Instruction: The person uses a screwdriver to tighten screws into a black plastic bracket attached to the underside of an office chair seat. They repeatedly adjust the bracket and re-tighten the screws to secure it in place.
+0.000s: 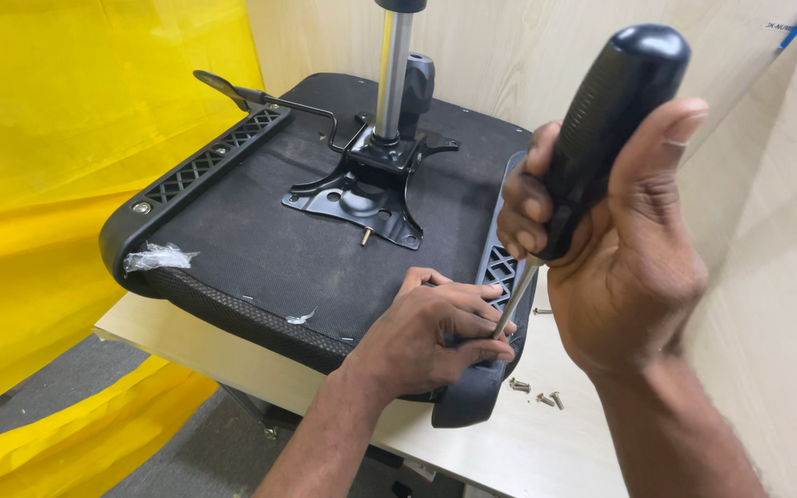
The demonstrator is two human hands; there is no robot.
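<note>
With the right hand clenched round the screwdriver, its tip could slip sideways into the left hand fingers pinching beside it on the chair seat.

Upturned chair seat on table; mechanism plate on seat; loose screws right of seat.
</note>
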